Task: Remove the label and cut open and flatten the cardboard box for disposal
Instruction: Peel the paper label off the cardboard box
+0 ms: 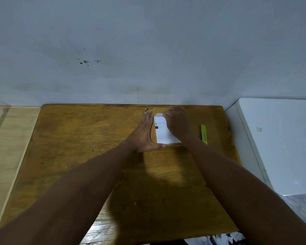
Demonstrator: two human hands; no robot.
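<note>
**Peeling the label, box braced**

Box (163,134) sits at the far middle of the table (78,138), near the wall, label (160,125) facing up. My left hand (145,134) lies flat with fingers together against the box's left side, thumb hooked along the near edge: a brace, not a grasp. My right hand (177,123) is curled over the top right, fingertips at the far corner of the label. Looks like a pinch on its lifted edge, but the fingers hide it, so I cannot tell for sure.

Risks, my guess: the label tears partway if I pull too steeply or too fast, leaving scraps. The box is light and could skid toward the wall if my left hand eases off. Cutter (203,134) lies just right of the box, near my right wrist, and an elbow swing could knock it.

Both arms are stretched well forward, forearms converging on the box.
</note>
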